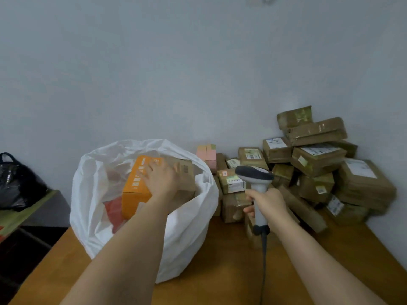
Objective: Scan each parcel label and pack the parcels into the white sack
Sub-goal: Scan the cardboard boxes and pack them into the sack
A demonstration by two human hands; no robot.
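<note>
Your left hand [159, 179] flat on orange box [134, 186] inside white sack [189, 227] | right hand [267, 204] grips scanner [255, 179] | unscanned parcel pile [317, 168] lies right, nearer your scanner hand.

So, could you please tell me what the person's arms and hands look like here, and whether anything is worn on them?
Both forearms are bare for as far as the picture shows, with no sleeves in view. The left hand and right hand wear no gloves, and no watch, bracelet or ring is visible on either wrist or on the fingers that show. No markings can be made out.
</note>
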